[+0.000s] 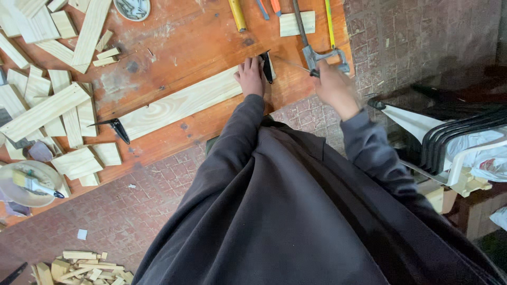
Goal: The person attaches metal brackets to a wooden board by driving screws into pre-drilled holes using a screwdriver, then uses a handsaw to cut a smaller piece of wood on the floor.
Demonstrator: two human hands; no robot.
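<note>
Long plank (179, 103) lies diagonally on tabletop (185, 37), bracket (117, 129) at its left end, bracket (267, 66) at right end. Left hand (250, 76) on plank's right end; right hand (332, 84) just right, at hacksaw (317, 53). Offcut pile (47, 95) left of plank; stacked chairs (454, 137) right of tabletop.

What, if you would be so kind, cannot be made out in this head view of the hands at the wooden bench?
- Right hand: motion-blurred; its grip on the thin dark tool is unclear.
- Long pale pine plank: its end lies hidden under the left hand.
- Yellow-handled tool: cut off by the top edge.
- Round white dish: contents too small to tell.
</note>
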